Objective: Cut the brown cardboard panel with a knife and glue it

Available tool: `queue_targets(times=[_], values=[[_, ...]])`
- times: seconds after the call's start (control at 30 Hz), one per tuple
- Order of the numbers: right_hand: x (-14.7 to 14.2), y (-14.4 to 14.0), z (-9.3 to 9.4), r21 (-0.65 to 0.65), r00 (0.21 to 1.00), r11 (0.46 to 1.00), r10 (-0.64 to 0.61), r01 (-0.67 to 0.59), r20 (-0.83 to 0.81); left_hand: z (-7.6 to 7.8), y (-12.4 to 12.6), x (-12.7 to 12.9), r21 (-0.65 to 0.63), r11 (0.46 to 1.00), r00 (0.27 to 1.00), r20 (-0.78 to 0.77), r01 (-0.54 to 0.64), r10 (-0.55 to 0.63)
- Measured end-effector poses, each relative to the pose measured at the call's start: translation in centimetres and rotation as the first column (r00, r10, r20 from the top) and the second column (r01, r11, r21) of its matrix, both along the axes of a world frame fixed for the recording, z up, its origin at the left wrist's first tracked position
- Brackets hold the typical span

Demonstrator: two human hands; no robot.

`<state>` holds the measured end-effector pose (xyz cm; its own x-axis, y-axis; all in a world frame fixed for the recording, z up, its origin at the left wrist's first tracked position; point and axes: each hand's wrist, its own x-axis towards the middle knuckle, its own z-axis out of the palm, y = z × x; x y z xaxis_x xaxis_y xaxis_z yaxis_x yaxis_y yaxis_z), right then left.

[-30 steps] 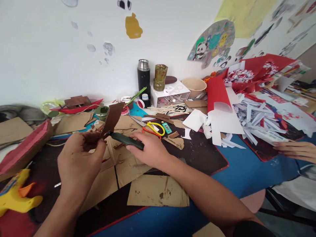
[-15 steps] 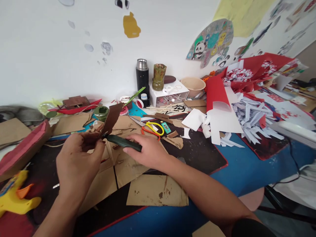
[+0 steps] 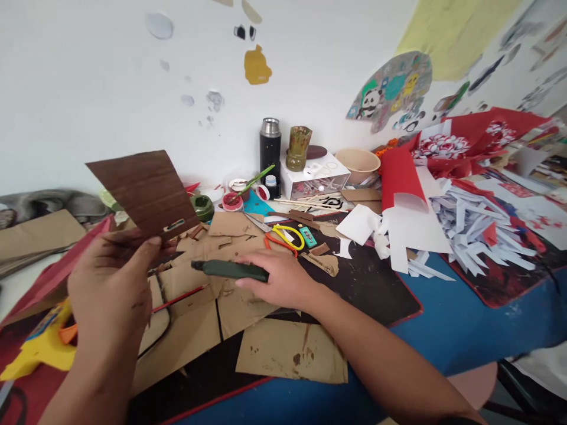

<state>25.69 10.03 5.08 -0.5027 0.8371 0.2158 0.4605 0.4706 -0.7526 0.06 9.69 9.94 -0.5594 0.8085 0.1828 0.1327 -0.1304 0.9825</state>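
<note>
1. Left hand pinched the brown card upright above the bench's left edge.
2. Right hand gripped the green knife; its tip could nick nearby fingers.

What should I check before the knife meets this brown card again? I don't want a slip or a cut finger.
1. Left hand grips the brown card firmly at its lower edge: ok.
2. Right hand holds the green knife: ok.
3. Blade out or retracted: cannot tell.
4. Knife tip apart from the left hand's fingers: ok.
5. Card lying flat on a cutting surface: not ok, it is raised in the air.
6. Bare flat spot beneath: not ok, cardboard scraps cover it.
</note>
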Motion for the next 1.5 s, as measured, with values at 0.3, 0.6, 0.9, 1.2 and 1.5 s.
queue_targets(times=[0.3,0.6,0.9,1.2,1.5], values=[[-0.1,0.1,-0.3,0.087,0.994,0.991,0.094,-0.099,0.055,-0.7,1.1,0.3,0.05,0.982,0.914,0.358,0.182,-0.188],[-0.5,0.5,0.4,-0.291,0.933,0.952,-0.189,0.097,-0.307,-0.1,-0.2,2.2,-0.105,0.91,0.857,0.392,0.401,-0.333],[-1.5,0.3,0.0,-0.439,0.78,0.882,-0.148,-0.175,-0.608,-0.9,-0.6,3.9,-0.165,0.857,0.795,0.488,0.489,-0.36],[-1.5,0.7,0.2,-0.478,0.711,0.833,-0.155,-0.279,-0.686,-1.2,-0.7,4.2,-0.2,0.817,0.726,0.601,0.541,-0.334],[-1.4,0.7,0.1,-0.498,0.705,0.819,-0.172,-0.285,-0.688,-1.5,-0.7,4.3,-0.2,0.815,0.717,0.616,0.543,-0.326]])
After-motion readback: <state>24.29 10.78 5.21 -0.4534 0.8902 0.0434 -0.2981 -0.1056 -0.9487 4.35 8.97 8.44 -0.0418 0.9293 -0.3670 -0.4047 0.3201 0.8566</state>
